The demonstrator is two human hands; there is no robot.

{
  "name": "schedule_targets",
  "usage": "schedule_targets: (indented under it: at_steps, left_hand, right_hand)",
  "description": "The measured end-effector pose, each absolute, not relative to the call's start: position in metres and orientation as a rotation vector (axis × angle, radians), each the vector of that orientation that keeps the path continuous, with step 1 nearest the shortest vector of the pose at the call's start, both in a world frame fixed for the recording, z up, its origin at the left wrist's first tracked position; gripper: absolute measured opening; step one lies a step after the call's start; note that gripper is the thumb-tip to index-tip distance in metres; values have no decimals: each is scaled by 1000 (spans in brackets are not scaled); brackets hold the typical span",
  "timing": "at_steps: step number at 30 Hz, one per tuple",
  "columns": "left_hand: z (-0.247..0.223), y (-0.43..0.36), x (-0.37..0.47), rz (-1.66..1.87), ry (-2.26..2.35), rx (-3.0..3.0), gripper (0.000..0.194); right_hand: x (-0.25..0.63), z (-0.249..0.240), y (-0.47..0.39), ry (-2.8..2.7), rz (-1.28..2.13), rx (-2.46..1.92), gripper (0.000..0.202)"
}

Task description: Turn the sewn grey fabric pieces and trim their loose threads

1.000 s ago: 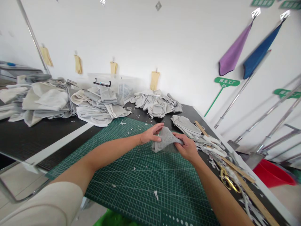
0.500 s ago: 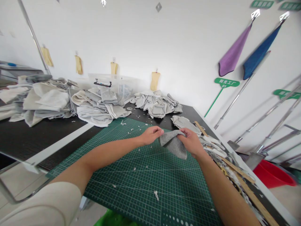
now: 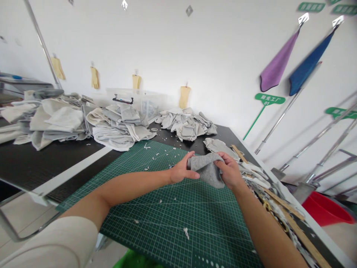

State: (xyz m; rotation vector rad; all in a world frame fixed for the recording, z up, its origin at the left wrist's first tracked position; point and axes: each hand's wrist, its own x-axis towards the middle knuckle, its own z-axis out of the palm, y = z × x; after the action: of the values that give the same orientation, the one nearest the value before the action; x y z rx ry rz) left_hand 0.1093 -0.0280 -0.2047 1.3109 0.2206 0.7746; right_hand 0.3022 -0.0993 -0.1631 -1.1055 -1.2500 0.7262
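Observation:
A folded piece of grey felt-like cloth is held up over the green cutting mat. My right hand pinches its right side between thumb and fingers. My left hand is at the cloth's left end, thumb and fingers spread apart around that edge; whether they touch it is hard to tell. Small white scraps lie scattered on the mat.
Heaps of grey and white cloth pieces lie on the black table, with another pile at the back. A clear plastic box stands by the wall. Wooden strips and gold-handled scissors lie along the right edge.
My left hand has gone from pinching near the cloth's left corner to spread thumb and fingers around that end. The cloth now looks more folded; my right hand keeps its hold.

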Motion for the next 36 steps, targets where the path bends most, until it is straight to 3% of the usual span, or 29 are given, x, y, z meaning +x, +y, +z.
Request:
schedule_targets:
  at_steps: [6,16,20,26,36]
  left_hand:
    - [-199,-30,114,858,254,1279,52]
    - [-196,-37,108,640,239,1198,38]
    - [-189,-46,107,666,236,1197,42]
    - [-188,-39,108,736,407,1337,29]
    - [-184,-4,106,847,491,1450,21]
  right_hand:
    - [299,-161,-112,-1354,761,-1101,20]
    - [298,-162,-117,-1390,747,-1106,22]
    - [301,-167,-114,-1365,736,-1075,19]
    - [307,-177,-106,-1381,731,-1114,17]
    - [298,-210,-93,-1235,771,-1194,31]
